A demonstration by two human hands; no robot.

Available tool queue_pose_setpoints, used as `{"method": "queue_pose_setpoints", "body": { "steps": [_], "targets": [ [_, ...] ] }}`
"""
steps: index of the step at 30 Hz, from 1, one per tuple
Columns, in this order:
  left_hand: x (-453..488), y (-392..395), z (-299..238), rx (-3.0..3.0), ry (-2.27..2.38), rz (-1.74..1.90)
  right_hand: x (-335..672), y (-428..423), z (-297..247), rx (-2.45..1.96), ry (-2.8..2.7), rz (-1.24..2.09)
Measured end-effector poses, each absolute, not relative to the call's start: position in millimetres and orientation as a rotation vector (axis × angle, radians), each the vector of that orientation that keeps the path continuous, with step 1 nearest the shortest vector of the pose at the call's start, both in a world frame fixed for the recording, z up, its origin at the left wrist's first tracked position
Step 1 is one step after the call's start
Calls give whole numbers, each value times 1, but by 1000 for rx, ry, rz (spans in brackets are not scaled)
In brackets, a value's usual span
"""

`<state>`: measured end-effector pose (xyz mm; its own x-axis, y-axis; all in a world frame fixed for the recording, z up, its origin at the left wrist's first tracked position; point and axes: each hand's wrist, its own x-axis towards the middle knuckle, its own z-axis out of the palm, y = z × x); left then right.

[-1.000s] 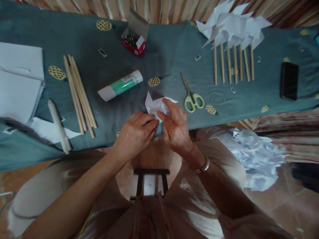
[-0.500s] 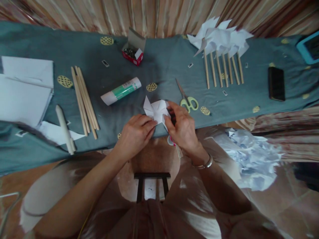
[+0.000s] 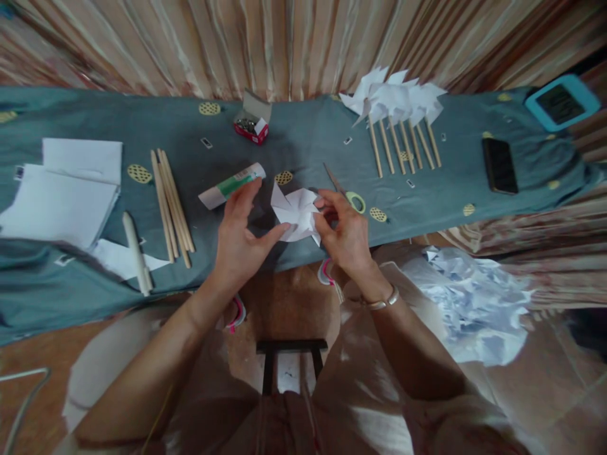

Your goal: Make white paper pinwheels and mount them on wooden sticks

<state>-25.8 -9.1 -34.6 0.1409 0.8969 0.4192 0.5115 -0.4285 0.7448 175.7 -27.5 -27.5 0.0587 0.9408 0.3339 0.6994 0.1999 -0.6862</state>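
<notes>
A folded white paper pinwheel (image 3: 298, 212) lies near the table's front edge, with pointed blades turned in toward its middle. My right hand (image 3: 347, 230) pinches its right side between thumb and fingers. My left hand (image 3: 241, 243) is open, its fingers spread up toward the glue stick (image 3: 224, 191) and its thumb tip at the pinwheel's lower left edge. Just beyond my right fingers are scissors (image 3: 356, 201) with light green handles, partly covered by the hand.
Finished pinwheels on sticks (image 3: 401, 98) lie at the back right, near a black phone (image 3: 500, 165) and a blue-framed device (image 3: 562, 103). A small red box (image 3: 251, 131) of metal pieces sits at the back. Wooden sticks (image 3: 173, 208), a white pen-like tool (image 3: 136, 253) and paper sheets (image 3: 61, 205) are leftward.
My left hand has let go of the pinwheel's lower left part, moved left and spread its fingers. The right hand stays on the pinwheel's right side. The camera view has shifted.
</notes>
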Motion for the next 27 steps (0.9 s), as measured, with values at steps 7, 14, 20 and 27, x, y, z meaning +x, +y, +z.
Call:
{"method": "queue_pose_setpoints", "body": {
  "steps": [7,14,20,27],
  "targets": [
    [-5,-8,-26,1139,1061,1114,169,-29,-12,-1427,-1633,453],
    [-2,-13,-7,736,1032,1077,163,-30,-3,-1379,-1602,579],
    [-1,-13,-10,724,1047,1112,158,-28,-1,-1200,-1333,1077],
    [4,-15,-9,773,1067,1119,154,-19,-10,-1174,-1108,1300]
  ]
}}
